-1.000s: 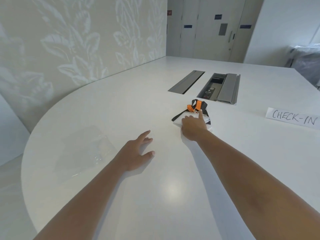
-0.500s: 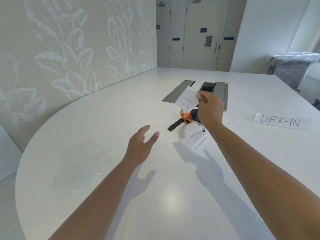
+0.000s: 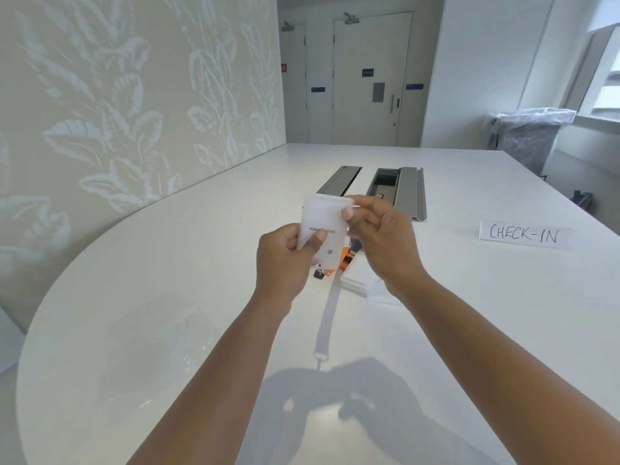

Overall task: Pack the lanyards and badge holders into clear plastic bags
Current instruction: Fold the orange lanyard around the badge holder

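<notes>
Pinches holder [image 3: 322, 218] from both sides, raised above table [image 3: 469, 323]: left hand [image 3: 285, 260] clamped low, right hand [image 3: 382, 239] at top corner, likely to steady it and straighten dangling strap [image 3: 327, 317] for bagging. Touches no bags [image 3: 161, 347] yet, flat at table's left.

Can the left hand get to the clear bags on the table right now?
Likely yes, once freed: nothing lies between the left hand and the clear bags off to its left, but it now pinches the badge holder, with the right hand too.
</notes>
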The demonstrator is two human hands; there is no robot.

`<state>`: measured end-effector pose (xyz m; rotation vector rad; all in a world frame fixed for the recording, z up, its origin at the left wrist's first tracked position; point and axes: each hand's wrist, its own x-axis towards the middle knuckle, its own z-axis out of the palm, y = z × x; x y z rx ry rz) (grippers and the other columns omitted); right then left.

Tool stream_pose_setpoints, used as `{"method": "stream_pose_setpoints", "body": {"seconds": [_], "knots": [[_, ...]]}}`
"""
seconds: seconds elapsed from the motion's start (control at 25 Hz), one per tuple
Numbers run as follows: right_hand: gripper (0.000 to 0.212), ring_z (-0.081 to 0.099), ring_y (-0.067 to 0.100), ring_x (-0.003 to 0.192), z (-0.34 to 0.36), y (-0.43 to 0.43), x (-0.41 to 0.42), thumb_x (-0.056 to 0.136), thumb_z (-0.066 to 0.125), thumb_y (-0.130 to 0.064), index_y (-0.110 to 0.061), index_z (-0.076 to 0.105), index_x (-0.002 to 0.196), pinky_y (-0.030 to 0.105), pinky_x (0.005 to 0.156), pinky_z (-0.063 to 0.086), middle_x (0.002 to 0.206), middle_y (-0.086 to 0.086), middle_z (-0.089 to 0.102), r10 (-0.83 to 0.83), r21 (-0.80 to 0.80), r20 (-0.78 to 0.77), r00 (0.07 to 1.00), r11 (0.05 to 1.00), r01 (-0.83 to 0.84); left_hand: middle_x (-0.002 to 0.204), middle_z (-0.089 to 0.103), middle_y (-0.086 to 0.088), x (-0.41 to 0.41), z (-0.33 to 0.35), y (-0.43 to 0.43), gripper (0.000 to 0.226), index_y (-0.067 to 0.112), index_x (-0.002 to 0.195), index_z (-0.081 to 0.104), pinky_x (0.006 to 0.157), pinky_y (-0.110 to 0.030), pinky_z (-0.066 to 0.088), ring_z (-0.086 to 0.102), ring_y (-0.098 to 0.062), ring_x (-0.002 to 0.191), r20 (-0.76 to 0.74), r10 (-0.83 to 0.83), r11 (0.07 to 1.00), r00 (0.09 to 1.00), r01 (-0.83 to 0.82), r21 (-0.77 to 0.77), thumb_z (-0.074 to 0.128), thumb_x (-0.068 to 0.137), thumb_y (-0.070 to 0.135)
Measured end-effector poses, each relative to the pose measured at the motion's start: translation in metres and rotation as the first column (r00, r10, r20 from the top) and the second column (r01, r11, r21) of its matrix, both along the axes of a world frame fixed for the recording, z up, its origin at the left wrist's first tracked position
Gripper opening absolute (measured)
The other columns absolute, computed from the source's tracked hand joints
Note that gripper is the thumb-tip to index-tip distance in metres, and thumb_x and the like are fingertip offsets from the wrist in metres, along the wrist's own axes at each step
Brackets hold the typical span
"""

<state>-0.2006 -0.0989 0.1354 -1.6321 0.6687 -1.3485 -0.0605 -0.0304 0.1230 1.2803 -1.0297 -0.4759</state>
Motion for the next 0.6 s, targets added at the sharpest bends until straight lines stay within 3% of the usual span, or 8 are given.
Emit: {"method": "stream_pose_setpoints", "body": {"seconds": [0.12,0.24,0.32,0.4,0.52,0.6], "knots": [[0.044,0.071,0.012,0.104,-0.03,-0.006,0.007,0.087,0.074,-0.019,-0.015,0.06,0.129,0.026,0.091,0.055,0.112,-0.002,0.075,0.229,0.114,-0.179,0.957,0.971,-0.211,0.086,0.075,-0.01,0.01,-0.003,0.0,0.004,0.015,0.084,0.075,0.066,-0.031,0.058,0.071,-0.024,0.078,-0.292,-0.011,1.0,0.956,0.006,-0.018,0.073,0.087,0.016],[0.028,0.069,0.01,0.101,-0.067,-0.012,0.017,0.083,0.079,-0.021,-0.018,0.076,0.111,0.022,0.094,0.05,0.107,-0.006,0.077,0.114,-0.04,-0.524,0.844,0.987,-0.159,0.08,0.076,-0.002,0.014,-0.002,0.002,0.003,0.015,0.083,0.076,0.067,-0.029,0.059,0.07,-0.019,0.071,-0.467,-0.028,1.0,0.884,0.021,-0.02,0.074,0.086,0.016],[0.019,0.069,0.004,0.089,-0.075,-0.016,0.025,0.084,0.078,-0.02,-0.021,0.08,0.103,0.02,0.087,0.049,0.098,-0.006,0.078,-0.01,-0.092,-0.535,0.845,0.995,-0.047,0.074,0.075,0.001,0.016,0.0,0.004,0.003,0.012,0.084,0.075,0.062,-0.024,0.057,0.07,-0.014,0.066,-0.547,-0.048,0.998,0.836,0.059,0.002,0.075,0.085,0.014],[0.019,0.063,-0.005,0.066,-0.065,-0.024,0.028,0.084,0.074,-0.009,-0.017,0.08,0.1,0.01,0.068,0.044,0.084,-0.003,0.077,-0.074,-0.115,-0.5,0.863,0.993,0.019,0.075,0.075,0.0,0.019,0.002,0.007,0.009,0.007,0.091,0.074,0.055,-0.02,0.053,0.068,-0.011,0.062,-0.566,-0.103,0.981,0.818,0.176,0.077,0.074,0.085,0.014],[0.028,0.06,0.004,0.05,-0.037,-0.041,0.029,0.08,0.067,0.002,-0.019,0.082,0.09,0.019,0.057,0.052,0.061,-0.014,0.07,-0.151,-0.137,-0.432,0.889,0.985,0.101,0.083,0.074,-0.004,0.028,0.002,0.011,0.021,0.006,0.103,0.074,0.051,-0.018,0.047,0.063,-0.012,0.065,-0.531,-0.155,0.922,0.833,0.315,0.225,0.074,0.085,0.017],[0.026,0.061,0.005,0.048,-0.017,-0.049,0.031,0.081,0.066,0.004,-0.015,0.082,0.09,0.009,0.055,0.045,0.056,-0.021,0.067,-0.163,-0.164,-0.41,0.898,0.981,0.103,0.085,0.073,-0.004,0.034,0.004,0.011,0.022,0.006,0.104,0.074,0.057,-0.019,0.044,0.061,-0.014,0.071,-0.49,-0.17,0.897,0.855,0.34,0.282,0.074,0.084,0.016]]}}
